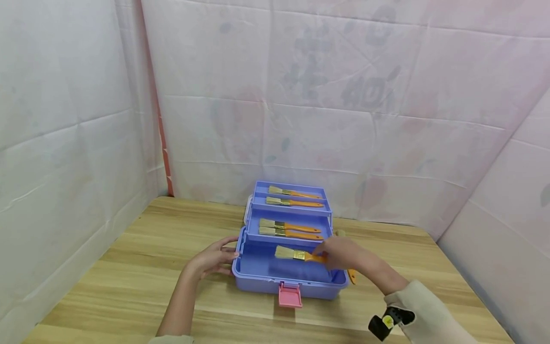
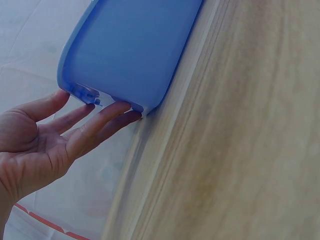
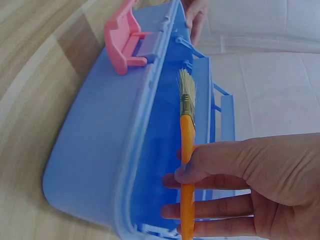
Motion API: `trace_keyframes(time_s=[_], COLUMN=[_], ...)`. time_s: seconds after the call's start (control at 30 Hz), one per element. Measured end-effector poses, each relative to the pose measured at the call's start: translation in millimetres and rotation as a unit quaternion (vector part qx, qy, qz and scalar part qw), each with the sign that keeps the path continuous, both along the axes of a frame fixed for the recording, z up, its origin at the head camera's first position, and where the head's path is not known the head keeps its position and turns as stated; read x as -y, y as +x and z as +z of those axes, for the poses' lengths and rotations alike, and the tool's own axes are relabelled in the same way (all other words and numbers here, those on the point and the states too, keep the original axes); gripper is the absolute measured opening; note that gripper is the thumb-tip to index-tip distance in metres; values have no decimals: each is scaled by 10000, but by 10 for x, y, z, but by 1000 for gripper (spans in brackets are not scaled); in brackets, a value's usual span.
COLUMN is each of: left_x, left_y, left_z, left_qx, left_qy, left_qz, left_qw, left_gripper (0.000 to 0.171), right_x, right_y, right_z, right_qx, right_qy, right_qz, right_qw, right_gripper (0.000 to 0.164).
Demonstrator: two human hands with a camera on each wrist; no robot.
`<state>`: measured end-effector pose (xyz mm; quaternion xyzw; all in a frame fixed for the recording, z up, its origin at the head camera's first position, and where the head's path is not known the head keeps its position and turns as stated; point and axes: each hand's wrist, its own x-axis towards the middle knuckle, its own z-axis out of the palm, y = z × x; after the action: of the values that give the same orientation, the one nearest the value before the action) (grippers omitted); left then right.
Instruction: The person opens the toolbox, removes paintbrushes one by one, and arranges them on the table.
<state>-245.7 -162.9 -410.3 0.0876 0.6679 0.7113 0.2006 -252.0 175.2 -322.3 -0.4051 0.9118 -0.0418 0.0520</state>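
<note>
A blue-purple toolbox stands unfolded on the table, its two trays stepped up behind the deep bottom compartment. My right hand pinches a paintbrush by its orange handle over that compartment, pale bristles pointing left. In the right wrist view the thumb of the right hand lies across the brush handle, fingers behind it. My left hand touches the toolbox's left end. The left wrist view shows the left hand with extended fingertips against the end wall and thumb at the rim.
Two paintbrushes lie in the upper tray and two in the lower tray. Another brush's orange handle shows on the table right of the box. A pink latch hangs open in front. White sheeting encloses the wooden table.
</note>
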Motion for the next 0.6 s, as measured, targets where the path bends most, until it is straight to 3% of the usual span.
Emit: trace_keyframes(time_s=[0.6], left_x=[-1], left_y=[9], left_z=[24], left_qx=[-10], left_qy=[1], left_qz=[-36], left_qw=[10000], left_gripper=[60], right_x=[-374], right_y=[-15], right_z=[287], right_qx=[188], right_qy=[-177], right_qz=[-500], right_qw=[9984], right_gripper=[28])
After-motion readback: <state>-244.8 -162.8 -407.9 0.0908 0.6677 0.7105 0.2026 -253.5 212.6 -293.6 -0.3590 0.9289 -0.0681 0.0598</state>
